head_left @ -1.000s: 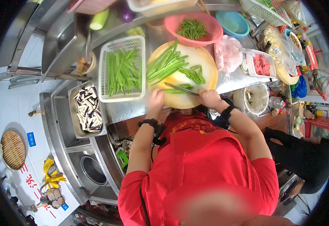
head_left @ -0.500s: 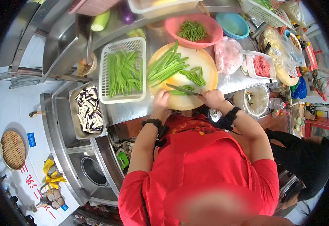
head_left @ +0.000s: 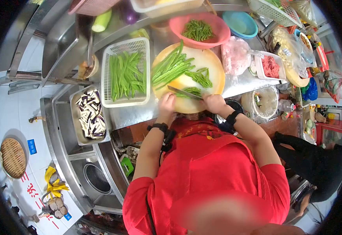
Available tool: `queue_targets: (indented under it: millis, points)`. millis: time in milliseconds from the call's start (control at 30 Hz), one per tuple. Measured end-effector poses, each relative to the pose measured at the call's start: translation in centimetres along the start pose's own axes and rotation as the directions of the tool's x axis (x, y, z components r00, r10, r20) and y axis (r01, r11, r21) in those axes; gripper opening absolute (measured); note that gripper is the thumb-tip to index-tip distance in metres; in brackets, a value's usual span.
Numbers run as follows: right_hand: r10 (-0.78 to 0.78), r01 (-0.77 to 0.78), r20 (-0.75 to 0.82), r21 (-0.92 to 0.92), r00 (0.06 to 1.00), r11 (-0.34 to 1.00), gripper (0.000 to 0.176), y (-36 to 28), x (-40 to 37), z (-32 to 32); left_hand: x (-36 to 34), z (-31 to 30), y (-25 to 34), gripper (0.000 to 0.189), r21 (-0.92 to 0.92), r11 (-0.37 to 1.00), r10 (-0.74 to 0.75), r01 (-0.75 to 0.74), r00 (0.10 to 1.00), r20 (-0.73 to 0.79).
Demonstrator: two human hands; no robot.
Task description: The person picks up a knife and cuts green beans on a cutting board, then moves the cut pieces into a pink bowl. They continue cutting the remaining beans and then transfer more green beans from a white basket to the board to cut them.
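Now, on a round pale cutting board [head_left: 216,64], the knife [head_left: 185,93] is seen to have been shifted slightly leftward within the last half second, and more of the small pile of short green pieces [head_left: 192,91] has been uncovered on the blade's far side. The handle end is gripped in the closed right hand [head_left: 214,103], by which most of the handle is hidden. The left hand [head_left: 167,102], brought nearer to the blade than it was a second ago, is placed at the board's near left edge, its fingers bunched close to the knife's tip; whether anything is pinched there cannot be told. The two hands are held apart, with the blade slanted between them. From this, slow, close cutting is suggested, and little clearance seems to be left for the left fingers. Farther back on the board, the long green beans [head_left: 173,68] are laid in a loose, slanting bunch, apparently uncut and unmoved, with a cluster of shorter pieces [head_left: 201,78] at their right. More long beans [head_left: 127,74] are held in a white basket [head_left: 149,70] beside the board, while finely cut green pieces [head_left: 198,30] are contained in a pink bowl [head_left: 222,30] behind it.
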State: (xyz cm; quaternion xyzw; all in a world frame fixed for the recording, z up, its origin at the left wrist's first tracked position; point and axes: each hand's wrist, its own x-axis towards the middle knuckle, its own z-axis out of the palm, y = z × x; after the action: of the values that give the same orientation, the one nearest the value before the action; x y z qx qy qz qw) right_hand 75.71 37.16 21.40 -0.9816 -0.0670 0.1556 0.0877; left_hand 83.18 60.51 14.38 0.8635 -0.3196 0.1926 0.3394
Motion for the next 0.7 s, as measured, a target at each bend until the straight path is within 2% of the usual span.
queue_targets:
  millis: [133, 200, 333, 433, 500, 600, 633, 700]
  points:
    - [-0.051, 0.050, -0.043, -0.010, 0.998, 0.999, 0.024, 0.6, -0.1, -0.8, 0.0, 0.1, -0.2, 0.008, 0.009, 1.000, 0.006, -0.006, 1.000, -0.005]
    - [-0.053, 0.058, -0.096, 0.050, 0.994, 0.997, 0.034, 0.4, -0.9, -1.8, -0.1, 0.0, 0.2, 0.007, 0.016, 0.999, -0.037, 0.037, 0.999, 0.020]
    - [-0.062, 0.063, -0.108, 0.009, 0.992, 0.998, 0.034, 0.6, 0.2, 2.1, -0.2, 0.1, 0.2, 0.007, 0.006, 1.000, -0.016, 0.016, 1.000, 0.007]
    - [-0.028, 0.030, -0.102, 0.022, 0.994, 0.999, 0.034, -0.3, 0.3, 0.0, -0.2, -0.4, 0.5, 0.007, 0.009, 0.999, -0.037, 0.037, 0.999, 0.029]
    - [-0.031, 0.031, -0.025, 0.028, 0.999, 0.999, 0.031, -0.3, -0.3, -1.9, 0.2, -0.6, 1.0, 0.007, -0.057, 0.991, -0.126, 0.123, 0.990, -0.057]
    - [-0.060, 0.063, -0.067, 0.041, 0.996, 0.997, 0.031, -0.7, -0.6, -1.5, 0.2, -1.6, 1.4, 0.007, -0.077, 0.973, -0.219, 0.217, 0.975, -0.024]
    - [-0.060, 0.063, -0.061, 0.044, 0.996, 0.997, 0.031, -1.0, -0.5, -0.6, -0.3, -1.3, 1.3, 0.007, -0.077, 0.972, -0.223, 0.221, 0.975, -0.020]
    - [-0.028, 0.031, -0.088, 0.037, 0.996, 0.999, 0.035, -1.6, 0.6, 0.7, -0.3, -0.6, 0.7, 0.008, 0.032, 0.991, -0.128, 0.130, 0.990, -0.056]
